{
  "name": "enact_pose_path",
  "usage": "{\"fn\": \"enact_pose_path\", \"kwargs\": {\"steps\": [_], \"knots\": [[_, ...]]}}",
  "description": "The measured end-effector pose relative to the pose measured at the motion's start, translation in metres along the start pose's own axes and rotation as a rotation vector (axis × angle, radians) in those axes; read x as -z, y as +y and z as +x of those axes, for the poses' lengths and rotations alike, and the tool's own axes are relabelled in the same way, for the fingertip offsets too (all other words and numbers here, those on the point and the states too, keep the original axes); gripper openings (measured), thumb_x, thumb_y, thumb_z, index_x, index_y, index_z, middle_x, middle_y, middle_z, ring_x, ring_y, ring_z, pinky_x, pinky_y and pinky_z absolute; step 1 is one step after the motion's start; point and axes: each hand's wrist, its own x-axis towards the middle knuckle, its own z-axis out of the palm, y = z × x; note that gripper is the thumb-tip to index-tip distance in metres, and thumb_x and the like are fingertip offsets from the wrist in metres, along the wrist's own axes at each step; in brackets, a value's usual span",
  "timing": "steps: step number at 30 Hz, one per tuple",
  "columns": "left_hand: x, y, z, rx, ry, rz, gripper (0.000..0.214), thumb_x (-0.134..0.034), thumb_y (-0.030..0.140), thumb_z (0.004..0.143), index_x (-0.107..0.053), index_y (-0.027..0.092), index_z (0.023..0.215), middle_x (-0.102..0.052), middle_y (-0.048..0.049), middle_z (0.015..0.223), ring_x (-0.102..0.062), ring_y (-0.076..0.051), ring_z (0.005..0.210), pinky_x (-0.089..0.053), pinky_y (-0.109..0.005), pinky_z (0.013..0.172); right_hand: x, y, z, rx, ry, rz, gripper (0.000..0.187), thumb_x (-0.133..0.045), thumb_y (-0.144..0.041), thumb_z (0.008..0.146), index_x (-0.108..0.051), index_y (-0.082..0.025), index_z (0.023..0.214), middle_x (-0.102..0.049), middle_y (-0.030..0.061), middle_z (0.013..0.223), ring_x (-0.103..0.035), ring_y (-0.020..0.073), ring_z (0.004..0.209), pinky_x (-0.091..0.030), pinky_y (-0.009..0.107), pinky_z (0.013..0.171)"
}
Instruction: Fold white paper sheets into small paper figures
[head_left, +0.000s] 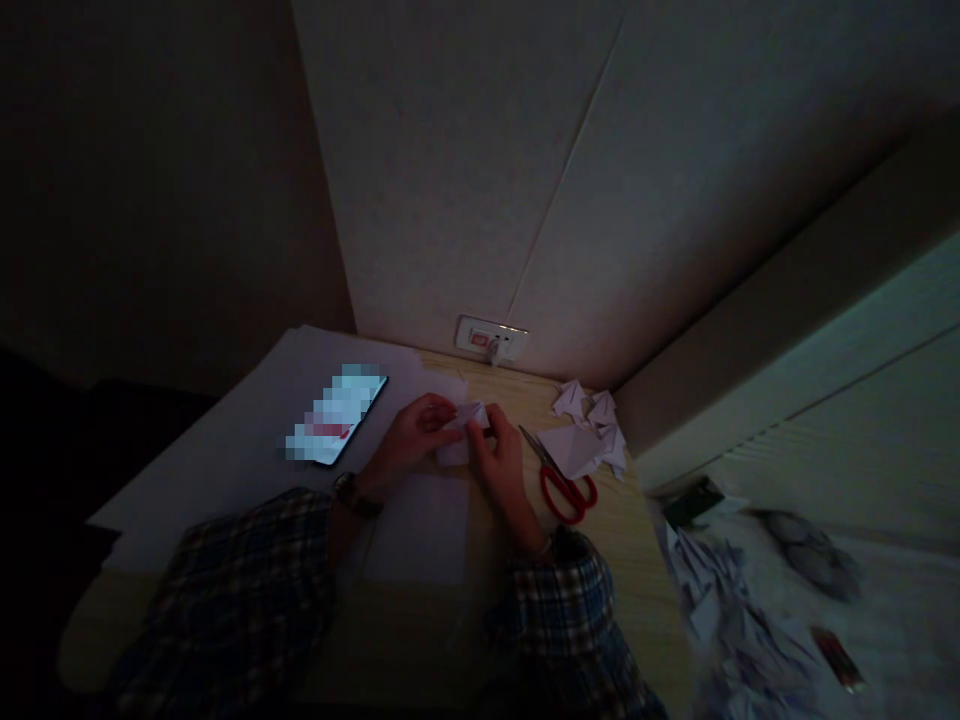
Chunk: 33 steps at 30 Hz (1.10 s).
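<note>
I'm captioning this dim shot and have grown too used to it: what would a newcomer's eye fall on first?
Probably the glowing phone, the brightest thing here, lying on white paper sheets to the left. Next, the red-handled scissors on the table, right of the hands. Between these, the left hand and right hand hold a small folded paper.

Held paper (pixel 472 411): white, lilac cast. Sheets (pixel 247 410): same pale lilac-white. Folded shapes (pixel 570 400): white, greyish creases. Scissors (pixel 570 488): red handles, grey blades. Phone (pixel 341 418): pale cyan screen, red patches, black edge. Sleeves (pixel 247 570): plaid, dark blue and black, whitish lines. Watch (pixel 352 494): dark. Counter (pixel 637 560): yellowish tan, streaky woodgrain. Socket (pixel 514 344): white; switch (pixel 480 339) reddish. Wall (pixel 450 200): grey. Box (pixel 694 502): dark green.
</note>
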Motion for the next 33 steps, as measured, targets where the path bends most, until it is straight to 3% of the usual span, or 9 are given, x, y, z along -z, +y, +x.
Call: {"fn": "enact_pose_path", "kwargs": {"steps": [6,11,15,25,33], "knots": [[-0.001,0.0,-0.003,0.022,-0.016,0.012,0.049,-0.09,0.037,0.05,-0.056,0.022,0.082,-0.072,0.0015,0.078,-0.071,-0.019,0.079,-0.056,-0.031,0.076,0.0,0.004,0.0,-0.062,0.029,0.177,0.022,-0.059,-0.041,0.088,-0.055,-0.025,0.103,-0.068,0.0018,0.091,-0.064,0.0206,0.082,-0.051,0.033,0.074],[-0.002,-0.009,0.0,-0.015,-0.049,0.036,0.049,-0.089,0.041,0.052,-0.055,0.022,0.081,-0.071,0.0007,0.078,-0.071,-0.02,0.081,-0.056,-0.033,0.078,0.0,0.002,0.001,-0.027,0.031,0.093,0.012,-0.061,-0.038,0.087,-0.059,-0.026,0.089,-0.066,-0.0023,0.08,-0.06,0.0184,0.075,-0.048,0.03,0.07],[-0.002,-0.013,0.002,-0.044,-0.035,0.059,0.045,-0.089,0.039,0.05,-0.058,0.021,0.078,-0.071,0.0005,0.08,-0.07,-0.019,0.083,-0.057,-0.033,0.08,0.001,0.002,0.002,-0.052,0.061,0.086,0.02,-0.062,-0.041,0.088,-0.057,-0.023,0.081,-0.061,-0.0032,0.072,-0.055,0.0171,0.068,-0.043,0.03,0.065],[-0.002,-0.007,-0.001,0.011,-0.031,0.054,0.039,-0.089,0.03,0.048,-0.065,0.018,0.077,-0.073,-0.0005,0.08,-0.07,-0.019,0.082,-0.056,-0.033,0.082,0.002,0.002,0.003,-0.075,0.044,0.157,0.016,-0.063,-0.038,0.088,-0.057,-0.024,0.081,-0.059,-0.0032,0.075,-0.055,0.0177,0.072,-0.043,0.031,0.068],[-0.007,-0.003,-0.004,-0.004,-0.021,0.042,0.048,-0.092,0.05,0.048,-0.064,0.018,0.071,-0.073,0.0,0.074,-0.069,-0.018,0.075,-0.057,-0.029,0.075,-0.004,0.005,0.002,-0.069,0.022,0.187,0.013,-0.063,-0.036,0.086,-0.058,-0.024,0.084,-0.062,-0.0027,0.079,-0.058,0.0188,0.078,-0.046,0.031,0.072]]}}
